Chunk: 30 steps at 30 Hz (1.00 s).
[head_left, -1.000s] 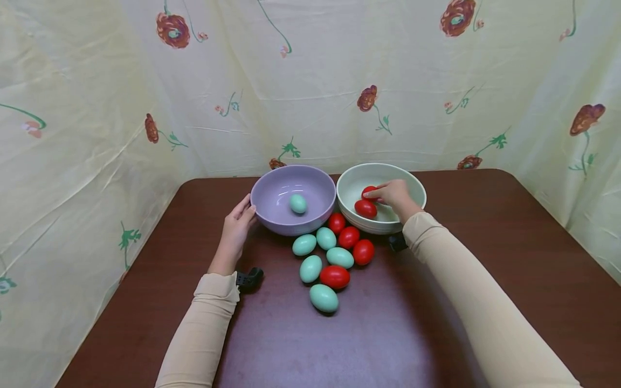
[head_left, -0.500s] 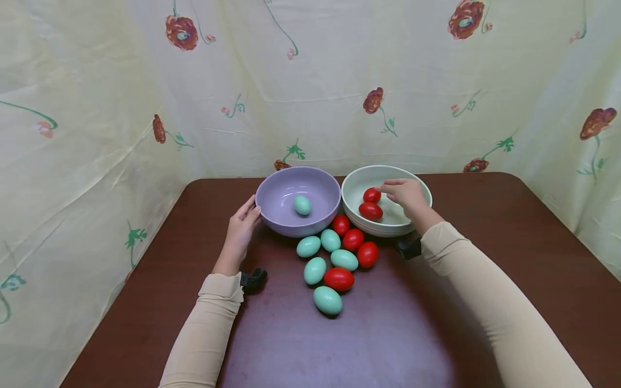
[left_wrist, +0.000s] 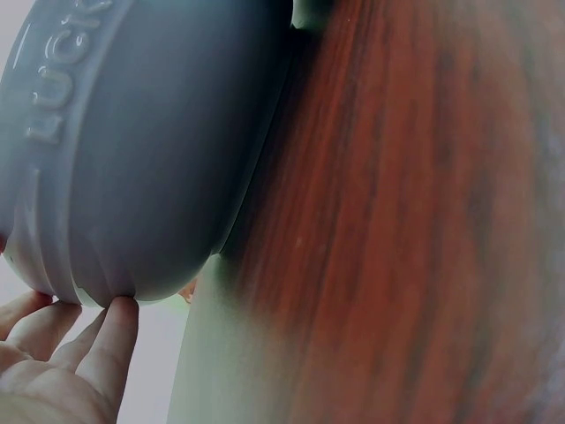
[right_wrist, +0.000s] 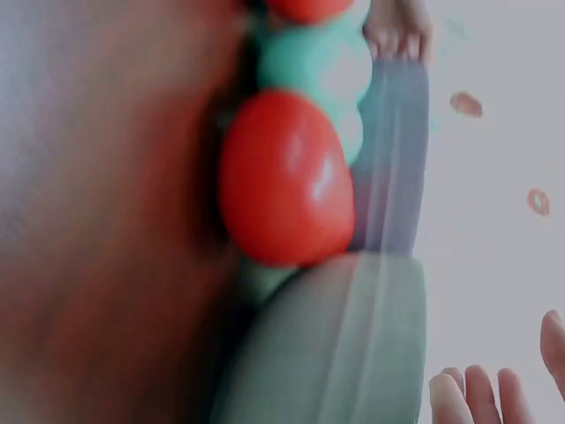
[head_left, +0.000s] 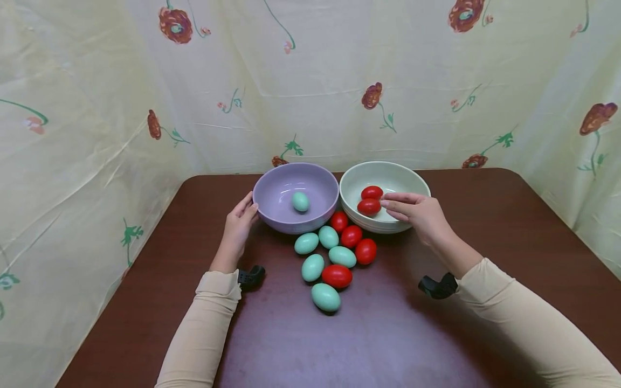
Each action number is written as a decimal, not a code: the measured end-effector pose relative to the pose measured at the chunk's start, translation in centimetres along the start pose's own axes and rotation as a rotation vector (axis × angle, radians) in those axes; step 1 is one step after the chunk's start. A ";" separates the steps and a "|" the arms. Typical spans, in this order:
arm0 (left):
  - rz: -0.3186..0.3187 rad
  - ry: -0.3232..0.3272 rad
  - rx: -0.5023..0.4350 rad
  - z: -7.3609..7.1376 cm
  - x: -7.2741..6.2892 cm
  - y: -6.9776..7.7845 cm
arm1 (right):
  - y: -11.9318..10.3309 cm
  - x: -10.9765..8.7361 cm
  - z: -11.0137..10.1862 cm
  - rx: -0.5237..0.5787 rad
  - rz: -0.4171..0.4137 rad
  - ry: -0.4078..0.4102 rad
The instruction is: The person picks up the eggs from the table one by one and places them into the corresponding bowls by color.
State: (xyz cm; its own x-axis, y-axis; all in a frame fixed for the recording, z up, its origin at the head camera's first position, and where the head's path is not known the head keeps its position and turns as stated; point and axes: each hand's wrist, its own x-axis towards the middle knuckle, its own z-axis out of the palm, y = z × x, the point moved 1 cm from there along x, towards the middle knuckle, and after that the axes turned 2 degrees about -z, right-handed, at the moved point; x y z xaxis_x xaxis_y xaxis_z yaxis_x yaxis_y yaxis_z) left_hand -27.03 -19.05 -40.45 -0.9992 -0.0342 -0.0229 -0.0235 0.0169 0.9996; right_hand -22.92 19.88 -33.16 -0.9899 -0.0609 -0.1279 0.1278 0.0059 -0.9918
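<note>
The right hand (head_left: 417, 213) has let go of a red egg and drawn back toward the near rim of the pale bowl (head_left: 383, 228); its fingers are extended and hold nothing. Two red eggs (head_left: 369, 207) now lie side by side in that bowl, so the placing of this one looks done. A green egg (head_left: 300, 201) sits in the purple bowl (head_left: 271, 207), whose outer side the left hand (head_left: 236, 226) touches, as before, with fairly straight fingers — steadying it, it seems. Four loose red eggs (head_left: 366, 251) and five loose green eggs (head_left: 312, 268) lie on the desk (head_left: 378, 323) in front of the bowls, so much appears left.

Only the head view shows the bowls' insides. The left wrist view adds raised lettering (left_wrist: 57, 88) on the bowl's outside and fingertips against it; the right wrist view — blurred in places — shows the thumb well apart from the fingers.
</note>
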 end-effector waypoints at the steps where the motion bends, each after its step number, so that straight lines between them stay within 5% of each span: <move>1: -0.001 0.000 -0.004 0.0 0.0 0.0 | 0.2 -0.5 0.1 -0.006 -0.006 -0.006; 10: -0.002 0.002 -0.009 0.0 0.1 0.0 | 1.9 -2.7 0.2 -0.069 -0.063 -0.033; 21: 0.000 0.005 -0.004 0.0 0.1 0.0 | 2.9 -3.7 0.4 -0.211 0.048 -0.155; 30: 0.000 0.003 0.003 0.0 0.1 -0.1 | 3.6 -3.4 0.8 -0.277 0.038 -0.188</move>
State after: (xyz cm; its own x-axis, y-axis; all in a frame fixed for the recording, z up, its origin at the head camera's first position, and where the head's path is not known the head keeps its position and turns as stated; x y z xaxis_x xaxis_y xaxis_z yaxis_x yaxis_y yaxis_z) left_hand -27.13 -19.10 -40.54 -0.9991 -0.0368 -0.0226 -0.0233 0.0199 0.9995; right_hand -19.04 19.30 -36.33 -0.9527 -0.2388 -0.1878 0.1174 0.2809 -0.9525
